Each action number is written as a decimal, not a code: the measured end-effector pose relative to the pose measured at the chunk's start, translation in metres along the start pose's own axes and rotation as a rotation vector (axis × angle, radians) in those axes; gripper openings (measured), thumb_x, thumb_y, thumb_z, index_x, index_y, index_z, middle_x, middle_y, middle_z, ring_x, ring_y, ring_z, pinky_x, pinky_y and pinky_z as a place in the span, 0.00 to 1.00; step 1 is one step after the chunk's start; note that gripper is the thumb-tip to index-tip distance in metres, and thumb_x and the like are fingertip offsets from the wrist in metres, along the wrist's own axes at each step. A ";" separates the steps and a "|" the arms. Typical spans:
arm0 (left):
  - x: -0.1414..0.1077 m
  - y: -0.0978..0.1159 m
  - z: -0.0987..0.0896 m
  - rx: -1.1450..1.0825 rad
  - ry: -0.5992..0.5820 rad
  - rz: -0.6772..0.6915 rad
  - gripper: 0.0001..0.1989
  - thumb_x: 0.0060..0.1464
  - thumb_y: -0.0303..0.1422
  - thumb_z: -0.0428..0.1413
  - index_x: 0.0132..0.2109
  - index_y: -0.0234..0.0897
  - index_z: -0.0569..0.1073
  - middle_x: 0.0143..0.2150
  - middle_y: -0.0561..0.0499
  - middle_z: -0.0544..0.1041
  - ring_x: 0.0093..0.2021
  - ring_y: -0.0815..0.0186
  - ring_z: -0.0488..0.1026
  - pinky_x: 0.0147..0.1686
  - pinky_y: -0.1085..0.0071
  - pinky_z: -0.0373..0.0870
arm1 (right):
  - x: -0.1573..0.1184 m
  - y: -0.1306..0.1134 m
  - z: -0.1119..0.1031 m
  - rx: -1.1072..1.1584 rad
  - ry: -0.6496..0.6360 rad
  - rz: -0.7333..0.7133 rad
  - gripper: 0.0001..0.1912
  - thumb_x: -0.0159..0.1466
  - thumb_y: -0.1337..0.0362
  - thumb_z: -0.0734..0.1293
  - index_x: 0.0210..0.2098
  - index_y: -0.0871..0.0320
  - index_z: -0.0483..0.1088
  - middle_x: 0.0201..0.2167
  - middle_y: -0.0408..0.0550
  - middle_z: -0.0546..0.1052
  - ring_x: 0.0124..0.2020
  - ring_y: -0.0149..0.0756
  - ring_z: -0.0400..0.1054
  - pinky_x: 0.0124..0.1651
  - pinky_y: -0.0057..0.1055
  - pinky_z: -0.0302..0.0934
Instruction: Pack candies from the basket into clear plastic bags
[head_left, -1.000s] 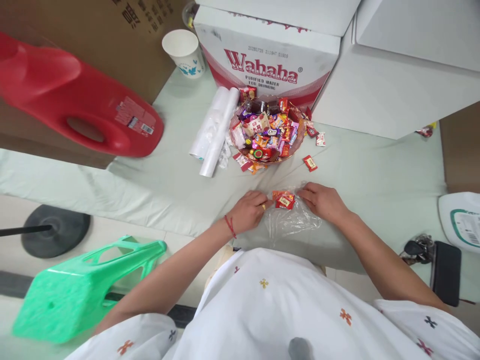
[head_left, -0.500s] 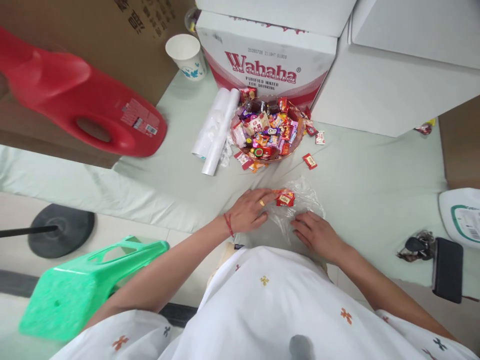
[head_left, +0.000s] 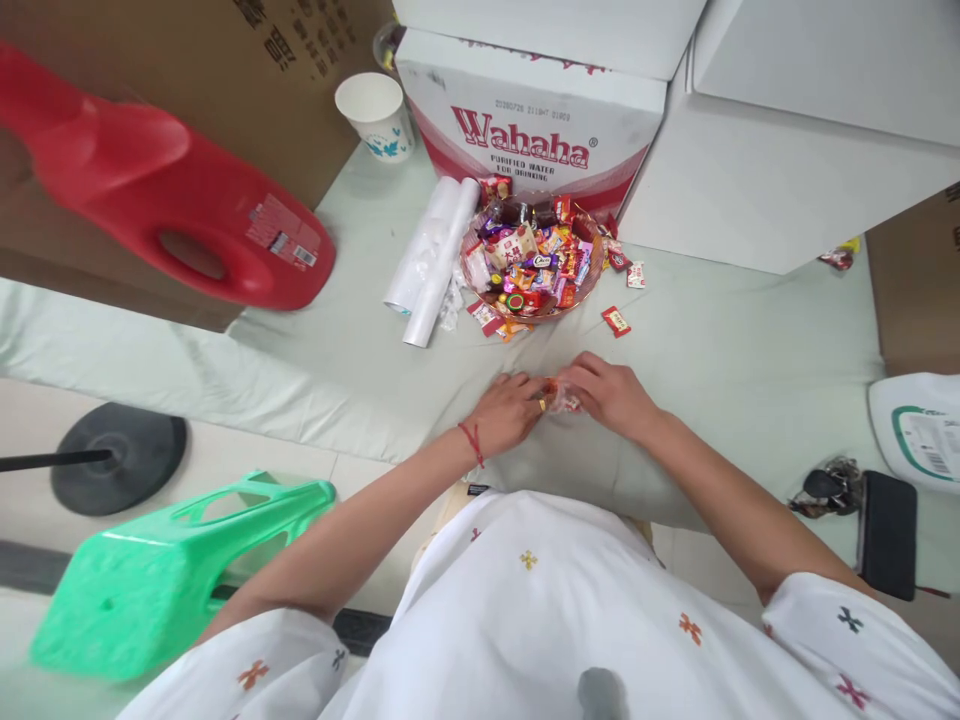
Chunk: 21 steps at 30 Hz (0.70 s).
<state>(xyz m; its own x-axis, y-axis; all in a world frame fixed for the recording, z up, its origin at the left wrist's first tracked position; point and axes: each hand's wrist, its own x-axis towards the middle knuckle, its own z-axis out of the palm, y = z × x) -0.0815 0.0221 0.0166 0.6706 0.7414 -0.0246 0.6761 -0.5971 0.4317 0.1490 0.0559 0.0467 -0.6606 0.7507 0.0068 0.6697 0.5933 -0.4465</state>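
My left hand (head_left: pixel 511 412), with a ring and a red cord at the wrist, is closed on one side of a small clear plastic bag (head_left: pixel 564 399). Red-wrapped candies show through the plastic, partly covered by my fingers. From the other side my right hand (head_left: pixel 611 395) grips the bag, its fingertips close to the left ones. Just beyond the hands lies a single red candy (head_left: pixel 616 321) on the pale green cloth. Behind it stands a clear bowl (head_left: pixel 598 270) heaped with mixed wrapped candies, with several more loose around its base.
Left of the bowl lie white plastic rolls (head_left: pixel 431 290), a paper cup (head_left: pixel 375 120) and a big red jug (head_left: pixel 247 230). A Wahaba-style white carton marked "Wahaha" (head_left: pixel 517 110) stands behind. Keys (head_left: pixel 829 488) and a black phone (head_left: pixel 887 535) are at right; a green stool (head_left: pixel 135 580) stands lower left.
My right hand has moved up and left to meet the left hand. The spread plastic bag is now gathered around the candies between both hands.
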 end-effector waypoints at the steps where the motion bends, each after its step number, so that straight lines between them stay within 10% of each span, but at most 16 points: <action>1: -0.001 -0.001 0.001 -0.055 0.020 -0.003 0.19 0.67 0.30 0.47 0.57 0.42 0.78 0.61 0.41 0.77 0.53 0.54 0.73 0.48 0.57 0.64 | 0.011 0.005 0.002 -0.011 -0.029 0.021 0.19 0.76 0.61 0.55 0.53 0.54 0.75 0.46 0.52 0.77 0.38 0.37 0.70 0.37 0.31 0.58; 7: -0.015 -0.002 0.003 -0.461 0.195 -0.132 0.26 0.59 0.31 0.50 0.64 0.38 0.67 0.55 0.43 0.80 0.52 0.58 0.78 0.61 0.55 0.65 | 0.040 0.014 0.014 -0.084 -0.220 0.083 0.16 0.76 0.62 0.57 0.51 0.55 0.76 0.44 0.51 0.78 0.38 0.36 0.72 0.33 0.31 0.51; 12: -0.009 0.032 0.014 -0.241 0.313 -0.221 0.33 0.51 0.55 0.63 0.54 0.35 0.71 0.53 0.37 0.79 0.55 0.47 0.75 0.68 0.43 0.52 | 0.039 0.006 0.015 -0.188 -0.254 0.108 0.15 0.76 0.61 0.57 0.49 0.55 0.75 0.43 0.52 0.77 0.35 0.37 0.71 0.30 0.34 0.45; 16: 0.008 0.049 0.017 -0.151 0.309 -0.406 0.16 0.69 0.45 0.51 0.44 0.37 0.73 0.42 0.43 0.81 0.47 0.54 0.77 0.59 0.52 0.62 | 0.040 0.005 0.014 -0.210 -0.273 0.093 0.13 0.75 0.61 0.60 0.49 0.55 0.74 0.44 0.52 0.77 0.33 0.37 0.70 0.30 0.33 0.44; 21: 0.011 0.037 0.012 -0.145 0.273 -0.694 0.19 0.72 0.36 0.44 0.35 0.38 0.73 0.28 0.48 0.77 0.31 0.61 0.74 0.40 0.64 0.61 | 0.041 0.010 0.013 -0.085 -0.214 0.130 0.14 0.75 0.63 0.58 0.49 0.57 0.75 0.43 0.52 0.78 0.39 0.39 0.73 0.36 0.31 0.53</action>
<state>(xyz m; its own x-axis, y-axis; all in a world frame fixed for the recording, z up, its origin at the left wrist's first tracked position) -0.0457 0.0047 0.0212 -0.0060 0.9930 -0.1181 0.8556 0.0662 0.5133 0.1240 0.0893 0.0303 -0.6180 0.7489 -0.2390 0.7736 0.5252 -0.3547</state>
